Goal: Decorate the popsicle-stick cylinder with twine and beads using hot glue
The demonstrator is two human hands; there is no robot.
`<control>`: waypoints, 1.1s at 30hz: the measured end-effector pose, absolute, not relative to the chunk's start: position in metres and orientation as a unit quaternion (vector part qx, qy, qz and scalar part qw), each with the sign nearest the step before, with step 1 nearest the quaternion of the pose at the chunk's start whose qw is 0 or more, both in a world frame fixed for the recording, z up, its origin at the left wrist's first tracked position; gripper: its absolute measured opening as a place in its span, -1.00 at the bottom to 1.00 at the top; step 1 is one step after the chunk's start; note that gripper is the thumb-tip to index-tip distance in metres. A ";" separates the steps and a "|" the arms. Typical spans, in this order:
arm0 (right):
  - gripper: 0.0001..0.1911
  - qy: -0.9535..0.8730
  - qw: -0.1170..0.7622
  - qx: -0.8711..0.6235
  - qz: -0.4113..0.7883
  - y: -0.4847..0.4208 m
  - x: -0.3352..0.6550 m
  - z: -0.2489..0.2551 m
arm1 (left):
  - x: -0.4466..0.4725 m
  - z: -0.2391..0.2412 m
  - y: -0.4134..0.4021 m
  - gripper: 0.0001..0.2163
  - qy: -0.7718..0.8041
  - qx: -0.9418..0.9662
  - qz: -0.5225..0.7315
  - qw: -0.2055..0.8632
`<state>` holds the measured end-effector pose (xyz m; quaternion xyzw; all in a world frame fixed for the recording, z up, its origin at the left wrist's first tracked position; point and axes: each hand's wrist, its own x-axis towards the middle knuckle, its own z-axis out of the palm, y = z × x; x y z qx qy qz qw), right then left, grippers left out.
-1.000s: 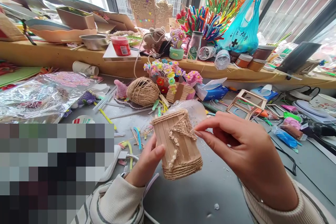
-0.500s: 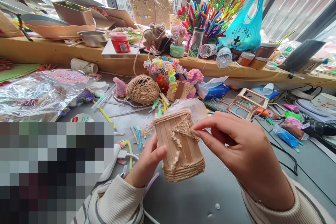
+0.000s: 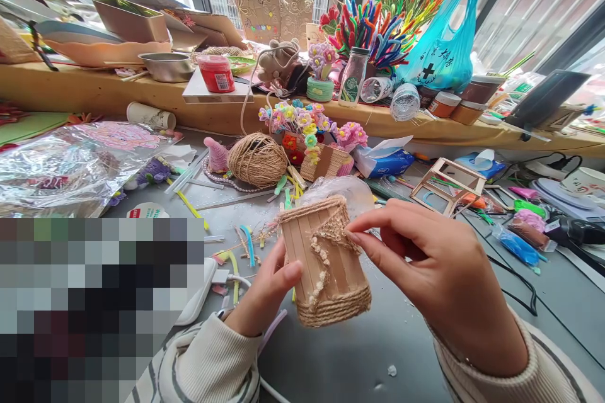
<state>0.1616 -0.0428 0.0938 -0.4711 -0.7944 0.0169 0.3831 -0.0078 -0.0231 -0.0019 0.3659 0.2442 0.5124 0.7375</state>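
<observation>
Far left of the frame, a crinkled clear plastic sheet lies across the grey tabletop, and just right of it a paper cup is tipped on its side below the wooden ledge. Up on that ledge, upper centre-left, sits a red tub. Sliding toward the middle, there's a fat ball of twine on the tabletop, with a bunch of pastel craft flowers just to its right. Now lower centre: the left hand comes up out of a striped cream sleeve, its thumb pressed flat against the left wall of the craft-stick pot and the other fingers hidden behind it, so that's a firm grip. The pot stands nearly upright between the two hands, leaning a touch, with twine bands round its rim and base. A twine trim fans across its upper front, and the right hand reaches in from the lower right. Its thumb and forefinger are pinched on the trim's edge at the pot's upper right, the remaining fingers curled loosely underneath. Past the pot, right of centre, lie a blue tissue pack and a small wooden frame. In the upper right, bright pipe cleaners stand beside a turquoise plastic bag on the ledge
</observation>
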 end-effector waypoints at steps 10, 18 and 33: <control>-0.94 -0.790 0.389 -0.474 0.006 -0.042 0.163 0.096 | -0.007 -0.003 -0.023 -0.63 0.232 0.380 0.497 0.745; -0.93 -0.794 0.384 -0.471 0.022 -0.045 0.163 0.093 | -0.007 -0.004 -0.023 -0.55 0.250 0.394 0.487 0.738; -0.93 -0.798 0.383 -0.464 0.025 -0.044 0.162 0.093 | -0.010 -0.008 -0.023 -0.68 0.216 0.403 0.495 0.739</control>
